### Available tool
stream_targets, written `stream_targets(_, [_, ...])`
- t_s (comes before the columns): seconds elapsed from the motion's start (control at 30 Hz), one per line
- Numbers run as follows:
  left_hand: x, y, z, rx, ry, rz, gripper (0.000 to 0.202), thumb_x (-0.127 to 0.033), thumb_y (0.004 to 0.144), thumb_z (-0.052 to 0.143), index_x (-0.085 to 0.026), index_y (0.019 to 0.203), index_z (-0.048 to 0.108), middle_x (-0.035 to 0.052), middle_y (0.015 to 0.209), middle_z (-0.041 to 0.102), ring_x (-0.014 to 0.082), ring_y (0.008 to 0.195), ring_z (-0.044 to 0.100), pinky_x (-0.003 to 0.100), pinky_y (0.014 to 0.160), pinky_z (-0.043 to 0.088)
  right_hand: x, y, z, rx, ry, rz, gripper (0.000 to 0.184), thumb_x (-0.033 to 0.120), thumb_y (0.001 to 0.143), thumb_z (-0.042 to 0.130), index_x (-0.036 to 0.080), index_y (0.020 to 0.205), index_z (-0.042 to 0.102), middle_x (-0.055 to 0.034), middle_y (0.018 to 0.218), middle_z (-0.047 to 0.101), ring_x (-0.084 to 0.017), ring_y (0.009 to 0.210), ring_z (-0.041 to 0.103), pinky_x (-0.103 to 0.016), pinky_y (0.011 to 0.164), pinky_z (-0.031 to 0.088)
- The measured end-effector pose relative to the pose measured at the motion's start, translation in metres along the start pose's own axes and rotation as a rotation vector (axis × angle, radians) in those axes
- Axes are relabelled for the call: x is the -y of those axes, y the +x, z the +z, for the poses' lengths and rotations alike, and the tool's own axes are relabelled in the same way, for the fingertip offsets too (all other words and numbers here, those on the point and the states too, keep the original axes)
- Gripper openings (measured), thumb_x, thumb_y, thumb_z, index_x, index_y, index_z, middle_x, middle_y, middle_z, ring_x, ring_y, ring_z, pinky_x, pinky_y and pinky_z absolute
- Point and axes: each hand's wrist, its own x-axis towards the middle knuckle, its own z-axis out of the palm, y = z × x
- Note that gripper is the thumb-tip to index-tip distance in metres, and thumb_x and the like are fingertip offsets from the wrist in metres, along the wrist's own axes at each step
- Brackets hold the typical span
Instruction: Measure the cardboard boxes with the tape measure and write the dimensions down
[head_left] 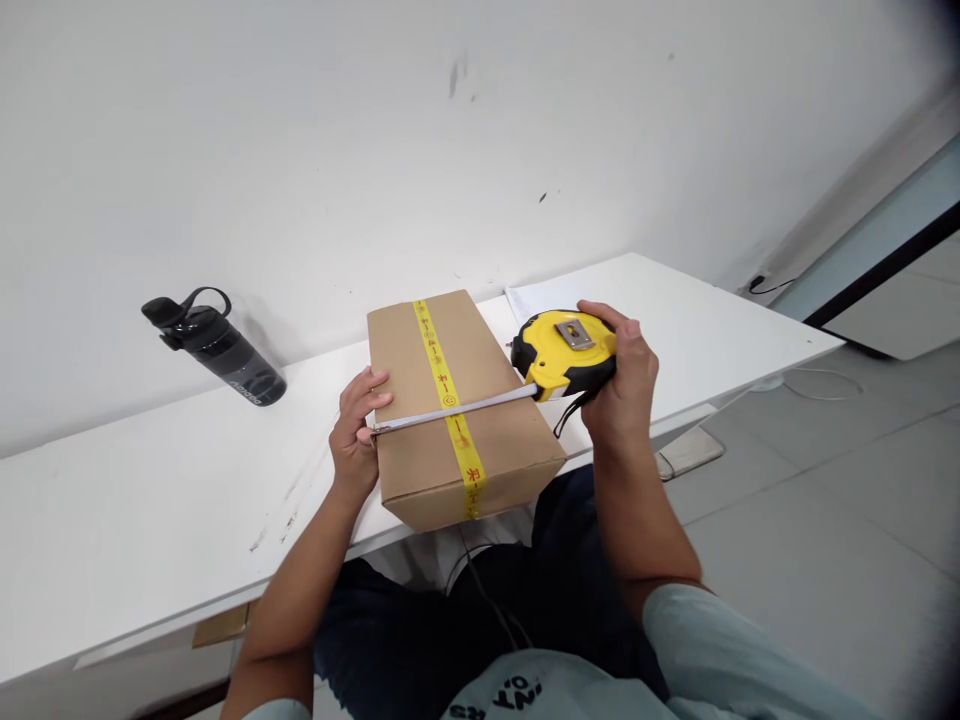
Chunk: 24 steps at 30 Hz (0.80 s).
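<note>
A brown cardboard box (409,370) with yellow printed tape (436,355) along its top lies on the white table, its near end jutting over the front edge. In my right hand (626,385) is a yellow and black tape measure (566,350), held just above the box's right side. Its blade (487,403) is pulled out across the top of the box. My left hand (358,435) is closed at the left edge of the box, thumb on the blade's end hook and fingers against the cardboard. A black wrist strap hangs from the tape measure.
A dark water bottle (232,350) stands at the left near the wall. White paper (544,295) lies behind the box on the white table (150,510). My legs are under the table's front edge. A black plug with a cable (757,285) is by the wall at right.
</note>
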Motion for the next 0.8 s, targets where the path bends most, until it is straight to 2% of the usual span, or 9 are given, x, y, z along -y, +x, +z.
stream_targets(0.2, [0.002,-0.001,-0.001,-0.022,0.076,-0.030,0.058,-0.070,0.113,0.038,-0.030,0.119,0.080,0.0070,0.137,0.078,0.0266,0.144,0.066,0.054,0.120,0.054,0.000,0.000,0.000,0.005,-0.030,0.007,0.060,0.079,0.093,0.062,0.024,0.107,0.082,-0.0048,0.104,0.077,-0.023,0.095,0.072,-0.045,0.097,0.060])
stream_targets(0.53, [0.000,-0.001,0.000,-0.020,0.082,-0.052,0.057,-0.072,0.111,0.041,-0.030,0.116,0.079,0.0072,0.136,0.078,0.0277,0.143,0.066,0.055,0.120,0.054,-0.004,0.001,-0.004,-0.013,-0.070,0.026,0.059,0.078,0.092,0.064,0.024,0.105,0.083,-0.0048,0.103,0.077,-0.023,0.092,0.072,-0.044,0.092,0.059])
stream_targets(0.73, [0.000,-0.002,0.000,-0.004,0.030,-0.010,0.053,-0.065,0.114,0.038,-0.032,0.126,0.078,0.0066,0.141,0.076,0.0267,0.147,0.063,0.054,0.124,0.051,-0.007,-0.001,0.004,-0.029,0.079,-0.103,0.045,0.064,0.088,0.068,0.026,0.108,0.082,-0.0036,0.110,0.076,-0.023,0.101,0.071,-0.042,0.094,0.060])
stream_targets(0.8, [0.000,-0.004,0.001,-0.001,0.018,0.008,0.053,-0.064,0.115,0.035,-0.034,0.132,0.076,0.0063,0.146,0.074,0.0261,0.150,0.060,0.054,0.127,0.048,-0.009,-0.003,0.007,-0.023,0.117,-0.102,0.045,0.062,0.087,0.068,0.027,0.110,0.081,-0.0032,0.112,0.076,-0.023,0.103,0.072,-0.041,0.094,0.060])
